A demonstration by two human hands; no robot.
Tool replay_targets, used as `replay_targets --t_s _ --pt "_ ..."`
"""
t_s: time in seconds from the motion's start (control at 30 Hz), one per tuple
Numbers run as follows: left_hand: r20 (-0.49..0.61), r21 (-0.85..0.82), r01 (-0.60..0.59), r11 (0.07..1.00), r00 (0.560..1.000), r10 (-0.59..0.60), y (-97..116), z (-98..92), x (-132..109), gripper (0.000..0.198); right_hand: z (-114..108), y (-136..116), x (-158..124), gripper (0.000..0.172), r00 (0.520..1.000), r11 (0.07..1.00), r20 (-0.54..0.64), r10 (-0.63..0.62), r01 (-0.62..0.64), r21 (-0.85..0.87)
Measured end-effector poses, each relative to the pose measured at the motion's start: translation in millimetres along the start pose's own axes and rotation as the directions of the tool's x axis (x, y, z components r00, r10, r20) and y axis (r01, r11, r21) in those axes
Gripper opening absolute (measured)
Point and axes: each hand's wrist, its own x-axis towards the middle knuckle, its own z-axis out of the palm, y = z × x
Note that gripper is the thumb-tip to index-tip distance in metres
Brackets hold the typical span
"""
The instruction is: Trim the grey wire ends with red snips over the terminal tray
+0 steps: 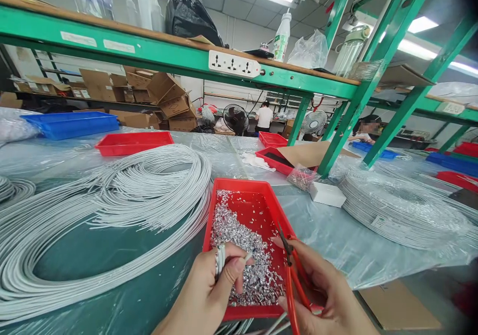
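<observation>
Above the near part of a red tray (242,184), my left hand (209,285) is closed on white cable (221,259), with one short end poking out past the thumb and index finger. Several cable ends show between its fingers. My right hand (321,290) is wrapped round red-handled pliers (293,285), whose dark pointed jaws reach over the tray's right side. Small shiny metal pieces (239,233) fill much of the tray, heaped toward its left and near side. More white cable passes below the right hand, partly hidden.
Big coils of white cable (157,190) lie on the left. Another wrapped cable coil (399,205) and a small white box (327,194) are on the right. Behind stand red and blue trays (70,125). A green shelf frame (157,41) with a socket strip (234,64) crosses above.
</observation>
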Motion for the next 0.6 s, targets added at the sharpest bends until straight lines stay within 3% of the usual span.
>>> replay_targets --t_s 0.1,0.2,0.37,0.6 --pt "-0.023 -0.010 0.032 0.999 0.999 -0.032 3 0.3 -2 0.024 11 -3 6 0.050 0.996 0.982 -0.072 0.057 -0.043 0.183" --pt "-0.019 -0.032 0.041 0.999 0.999 -0.042 5 2.0 -2 0.021 21 -14 15 0.032 0.981 0.933 -0.084 0.172 -0.135 0.334" --pt "0.062 -0.090 0.033 0.995 0.998 -0.027 3 6.5 -3 0.023 35 -27 26 0.017 0.983 0.898 -0.061 0.173 -0.132 0.420" --pt "0.059 -0.023 0.005 1.000 0.998 -0.004 1 5.5 -4 0.023 41 -17 26 0.021 0.965 0.887 -0.177 0.195 -0.097 0.452"
